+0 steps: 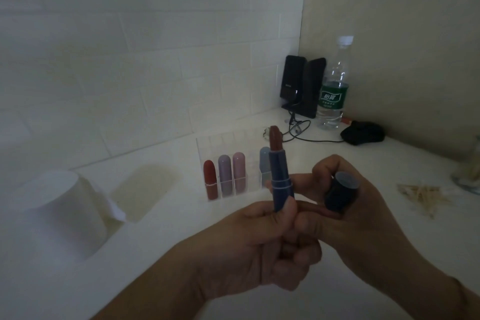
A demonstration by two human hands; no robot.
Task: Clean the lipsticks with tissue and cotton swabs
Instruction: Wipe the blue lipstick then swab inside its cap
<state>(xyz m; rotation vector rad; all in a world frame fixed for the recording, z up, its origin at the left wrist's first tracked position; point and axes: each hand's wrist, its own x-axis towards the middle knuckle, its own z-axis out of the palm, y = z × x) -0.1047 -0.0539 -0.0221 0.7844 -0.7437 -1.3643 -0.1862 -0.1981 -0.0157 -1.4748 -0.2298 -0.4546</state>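
Near the middle of the frame the left hand gripped the uncapped blue lipstick upright while the right hand held its cap, so honestly that bare bullet could've easily smeared on a finger or snapped.

Your left hand gripped the lipstick upright, thumb pressed against its base. Your right hand curled round the cap, fingertips touching the left hand.
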